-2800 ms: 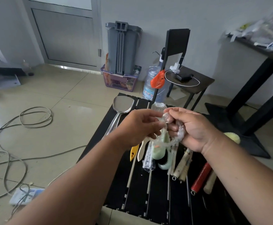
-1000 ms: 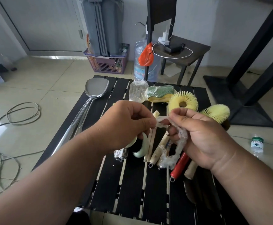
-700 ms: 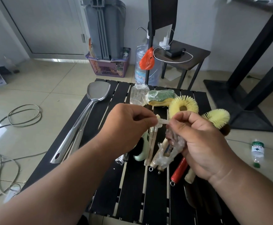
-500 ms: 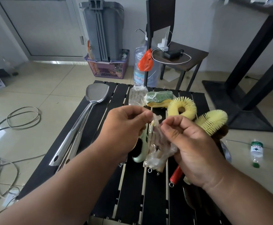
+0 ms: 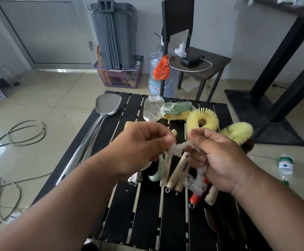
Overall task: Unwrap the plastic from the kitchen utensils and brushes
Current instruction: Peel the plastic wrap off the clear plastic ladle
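Above a black slatted table (image 5: pixel 147 211), my left hand (image 5: pixel 144 147) and my right hand (image 5: pixel 218 156) both pinch a twisted strip of clear plastic wrap (image 5: pixel 179 147) stretched between them. More of the wrap hangs crumpled below my right palm (image 5: pixel 195 183). Under the hands lie several wooden-handled brushes (image 5: pixel 176 171), a pale green brush (image 5: pixel 156 171) and a red handle (image 5: pixel 195 198). Two yellow bristle brushes (image 5: pixel 201 120) (image 5: pixel 238 133) lie behind my right hand.
Two steel spatulas (image 5: pixel 100 120) lie along the table's left side. A wrapped clear item (image 5: pixel 152 109) and a wrapped green-yellow sponge (image 5: pixel 176 110) sit at the far edge. Cables (image 5: pixel 20 131) and a small bottle (image 5: pixel 285 167) lie on the floor; a chair (image 5: pixel 198 58) stands behind.
My hands have drawn apart, pulling the plastic into a taut twisted strand between them. The bunch of wrap now hangs lower, under my right palm.
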